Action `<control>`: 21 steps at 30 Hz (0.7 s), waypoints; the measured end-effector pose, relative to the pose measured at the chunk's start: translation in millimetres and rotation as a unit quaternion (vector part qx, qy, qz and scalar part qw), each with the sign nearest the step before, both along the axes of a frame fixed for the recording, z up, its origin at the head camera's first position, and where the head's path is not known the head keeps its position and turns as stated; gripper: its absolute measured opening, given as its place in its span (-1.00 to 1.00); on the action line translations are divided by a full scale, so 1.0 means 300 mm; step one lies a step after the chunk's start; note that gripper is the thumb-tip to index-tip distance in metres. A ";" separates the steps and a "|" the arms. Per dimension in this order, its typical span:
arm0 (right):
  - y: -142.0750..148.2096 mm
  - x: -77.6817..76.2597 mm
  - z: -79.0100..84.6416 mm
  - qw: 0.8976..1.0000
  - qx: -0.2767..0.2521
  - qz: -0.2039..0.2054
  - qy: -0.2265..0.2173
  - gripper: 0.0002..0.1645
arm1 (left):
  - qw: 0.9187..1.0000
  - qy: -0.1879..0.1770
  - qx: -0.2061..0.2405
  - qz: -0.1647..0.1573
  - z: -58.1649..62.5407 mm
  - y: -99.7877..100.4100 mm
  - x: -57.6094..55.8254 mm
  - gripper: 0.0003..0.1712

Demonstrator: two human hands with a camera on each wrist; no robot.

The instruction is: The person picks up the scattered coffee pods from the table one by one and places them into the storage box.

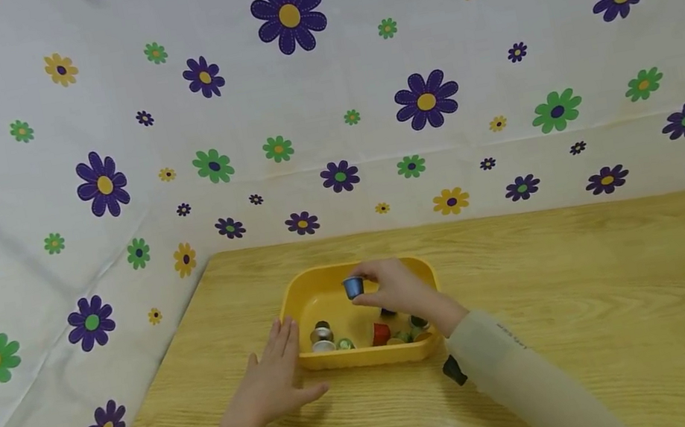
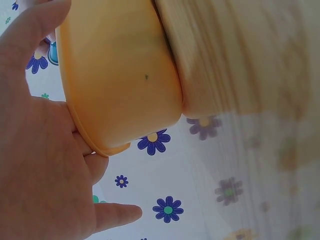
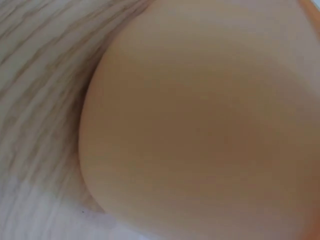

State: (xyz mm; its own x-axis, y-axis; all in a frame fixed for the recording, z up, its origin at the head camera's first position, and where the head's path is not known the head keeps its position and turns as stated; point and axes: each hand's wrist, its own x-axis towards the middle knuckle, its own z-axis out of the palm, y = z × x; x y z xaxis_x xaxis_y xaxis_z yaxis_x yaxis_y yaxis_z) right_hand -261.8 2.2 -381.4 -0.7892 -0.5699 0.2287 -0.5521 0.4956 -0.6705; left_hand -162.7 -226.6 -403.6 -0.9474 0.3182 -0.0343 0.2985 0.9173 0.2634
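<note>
A blue coffee capsule point(image 1: 353, 287) is pinched between the thumb and fingers of my right hand point(image 1: 395, 285), over the yellow tub point(image 1: 367, 358). My left hand point(image 1: 268, 381) lies along the tub's left end, fingers stretched out at the rim and thumb spread away. Close up in the left wrist view, that hand point(image 2: 45, 150) touches the tub's rim, with the outer wall point(image 2: 120, 65) beside it. Inside the tub, near its front wall, are a red capsule point(image 1: 380, 333), a silver capsule point(image 1: 322, 333), a green capsule point(image 1: 345, 344) and several darker ones.
The tub stands on a wood-grain table point(image 1: 565, 282). Behind and to the left hangs a white flower-print sheet point(image 1: 360, 74). Only the tub's outer wall point(image 3: 200, 125) and some table surface point(image 3: 40, 100) fill the right wrist view, hiding the right hand there.
</note>
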 end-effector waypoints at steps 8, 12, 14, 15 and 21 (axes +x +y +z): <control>-0.010 -0.004 -0.019 1.000 0.013 0.000 -0.013 -0.63 | 1.000 -0.004 -0.001 0.003 -0.008 0.000 -0.003 0.16; -0.013 -0.008 -0.019 1.000 0.011 -0.001 -0.016 -0.63 | 1.000 -0.003 -0.003 0.002 -0.008 -0.002 -0.005 0.17; -0.016 -0.009 -0.019 1.000 0.012 -0.001 -0.016 -0.63 | 1.000 -0.004 -0.003 0.003 -0.008 -0.003 -0.005 0.17; -0.017 -0.009 -0.018 1.000 0.011 -0.001 -0.017 -0.62 | 1.000 -0.006 -0.003 0.003 -0.008 -0.003 -0.005 0.17; -0.025 -0.010 -0.018 1.000 0.007 0.004 -0.015 -0.61 | 1.000 -0.009 -0.002 0.004 -0.007 -0.003 -0.006 0.17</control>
